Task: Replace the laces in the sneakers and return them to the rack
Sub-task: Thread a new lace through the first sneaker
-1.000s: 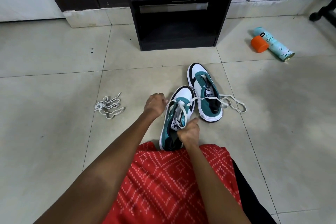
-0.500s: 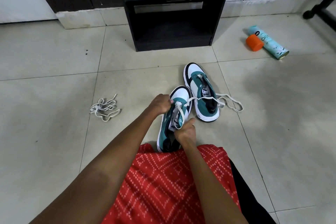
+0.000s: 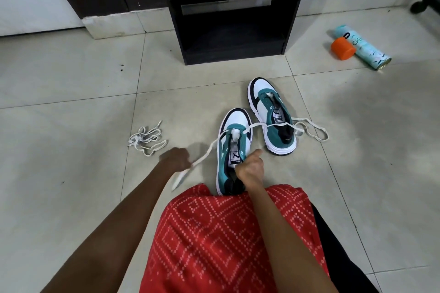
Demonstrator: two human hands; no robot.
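On the pale tiled floor (image 3: pixel 71 197), in front of the open dark wooden rack (image 3: pixel 233 56), stand two teal-and-white sneakers with black heels, toes toward the rack. The near sneaker (image 3: pixel 234 119) sits just beyond the person's red patterned lap, and the far sneaker (image 3: pixel 262 93) is just beside it, to the right and further on. Both look light, firm in the sole but soft in the upper, so the collar or the heel is the sensible place to steady one. The right hand (image 3: pixel 250 169) does that, fingers curled round the near sneaker's collar beside the tongue. A long flat white lace (image 3: pixel 206 152) runs from the near sneaker's front eyelets across the far sneaker's tongue and lies in loose loops on the floor to its right. It is limp and light, and likely to slip back through an eyelet unless pinched close to its tip. The left hand (image 3: pixel 175 160) is clenched on the other run of it, held taut to the left of the shoe, with the free end blurred below the fist. Well to the left lies a loose bundle of white lace (image 3: pixel 146 139), untouched.
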